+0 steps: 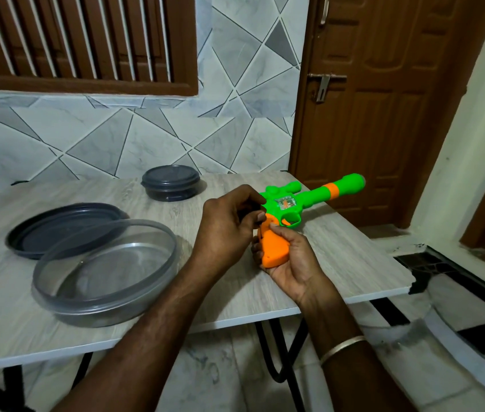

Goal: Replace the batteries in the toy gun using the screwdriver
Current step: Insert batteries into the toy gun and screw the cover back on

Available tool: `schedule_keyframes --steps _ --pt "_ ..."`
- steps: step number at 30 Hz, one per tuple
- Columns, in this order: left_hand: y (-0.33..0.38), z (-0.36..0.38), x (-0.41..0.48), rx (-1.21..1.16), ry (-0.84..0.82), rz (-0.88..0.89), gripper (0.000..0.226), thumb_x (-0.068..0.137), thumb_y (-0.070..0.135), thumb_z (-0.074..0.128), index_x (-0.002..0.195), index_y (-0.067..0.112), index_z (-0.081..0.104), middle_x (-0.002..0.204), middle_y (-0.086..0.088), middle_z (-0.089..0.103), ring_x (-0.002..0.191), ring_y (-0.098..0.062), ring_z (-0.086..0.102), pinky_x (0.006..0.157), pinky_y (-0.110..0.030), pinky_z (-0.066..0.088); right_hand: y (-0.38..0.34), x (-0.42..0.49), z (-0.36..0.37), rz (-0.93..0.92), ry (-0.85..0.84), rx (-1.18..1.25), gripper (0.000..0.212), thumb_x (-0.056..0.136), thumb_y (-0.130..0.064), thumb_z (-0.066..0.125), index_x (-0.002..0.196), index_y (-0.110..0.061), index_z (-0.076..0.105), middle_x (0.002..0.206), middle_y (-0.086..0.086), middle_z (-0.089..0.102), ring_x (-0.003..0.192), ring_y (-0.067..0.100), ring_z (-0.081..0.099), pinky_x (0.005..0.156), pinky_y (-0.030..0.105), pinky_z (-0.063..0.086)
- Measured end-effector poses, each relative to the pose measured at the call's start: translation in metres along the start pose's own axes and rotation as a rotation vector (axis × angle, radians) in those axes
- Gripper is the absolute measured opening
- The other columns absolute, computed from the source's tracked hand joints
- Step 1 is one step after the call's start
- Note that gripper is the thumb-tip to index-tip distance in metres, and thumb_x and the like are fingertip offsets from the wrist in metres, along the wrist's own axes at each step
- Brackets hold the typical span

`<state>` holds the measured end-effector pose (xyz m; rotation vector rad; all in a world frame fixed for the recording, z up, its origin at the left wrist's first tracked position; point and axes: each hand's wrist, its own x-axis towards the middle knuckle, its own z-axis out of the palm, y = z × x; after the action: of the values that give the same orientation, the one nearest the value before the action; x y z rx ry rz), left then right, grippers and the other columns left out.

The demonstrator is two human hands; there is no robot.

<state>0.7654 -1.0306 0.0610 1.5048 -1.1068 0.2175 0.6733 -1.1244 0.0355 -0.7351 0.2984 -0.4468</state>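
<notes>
The toy gun (312,200) is green with an orange grip and an orange band on its barrel, and it is held above the table's right part with the barrel pointing up and right. My right hand (288,260) cups the orange grip from below, thumb on its upper edge. My left hand (229,224) is at the back of the gun where green meets orange, its fingers curled there; what its fingertips pinch is hidden. No screwdriver or batteries show.
On the grey wood-grain table (146,316) stands an open clear round container (104,272), its dark lid (42,230) behind it. A closed dark round container (171,181) sits at the back. The table edge runs near my forearms; a brown door (384,99) is at right.
</notes>
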Motion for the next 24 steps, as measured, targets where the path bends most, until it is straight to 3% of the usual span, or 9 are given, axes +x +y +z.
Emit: schedule_keyframes --steps 10,15,19,24 --pt "0.003 -0.002 -0.009 0.005 -0.029 0.042 0.015 0.091 0.004 0.068 0.102 0.014 0.07 0.096 0.002 0.075 0.096 -0.008 0.073 0.084 -0.04 0.062 0.001 -0.003 0.001 -0.039 -0.003 0.003 0.021 0.096 -0.015 0.052 0.114 -0.006 0.057 0.086 0.016 0.063 0.068 0.022 0.059 0.055 0.026 0.05" --pt "0.005 -0.006 -0.007 0.245 0.283 0.161 0.019 0.096 0.007 0.063 0.114 0.013 0.067 0.1 -0.003 0.076 0.09 -0.017 0.073 0.078 -0.032 0.059 0.0 -0.002 0.004 -0.046 0.024 0.021 0.019 0.096 -0.013 0.049 0.108 0.001 0.053 0.078 0.017 0.057 0.065 0.021 0.055 0.047 0.023 0.048" --pt "-0.02 0.004 0.017 0.462 0.179 -0.09 0.02 0.091 -0.003 0.059 0.099 0.01 0.072 0.092 -0.01 0.074 0.083 -0.027 0.069 0.073 -0.041 0.057 0.001 -0.001 0.0 -0.041 0.028 0.06 0.024 0.095 -0.014 0.05 0.112 0.002 0.051 0.08 0.017 0.057 0.065 0.021 0.055 0.048 0.023 0.049" --pt "-0.041 0.017 0.023 0.633 -0.038 -0.341 0.026 0.094 -0.006 0.052 0.102 0.008 0.072 0.103 -0.011 0.069 0.09 -0.025 0.067 0.08 -0.033 0.053 0.001 0.003 -0.001 -0.038 0.038 0.07 0.034 0.093 -0.016 0.052 0.12 0.004 0.049 0.08 0.016 0.059 0.061 0.02 0.058 0.05 0.023 0.05"
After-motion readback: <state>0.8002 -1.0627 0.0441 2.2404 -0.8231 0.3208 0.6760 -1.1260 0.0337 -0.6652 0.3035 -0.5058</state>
